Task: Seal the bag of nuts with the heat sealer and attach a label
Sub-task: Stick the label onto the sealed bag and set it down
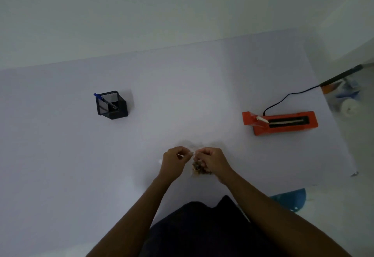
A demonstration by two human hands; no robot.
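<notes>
Bag (199, 168): near centre of counter (60, 155), nuts inside.
Left hand (175, 160): pinching its top.
Right hand (212, 160): gripping it.
Sealer (280, 122): far right.

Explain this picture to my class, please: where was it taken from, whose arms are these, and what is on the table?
There is one picture, taken by a wide camera worn on a person's head, looking down at their own bare arms. No machine does the work. The left hand and right hand both pinch the top of a small clear bag of nuts just above the pale table. To the right sits an orange heat sealer with a black cord. To the left stands a black pen holder with a blue pen in it.
</notes>
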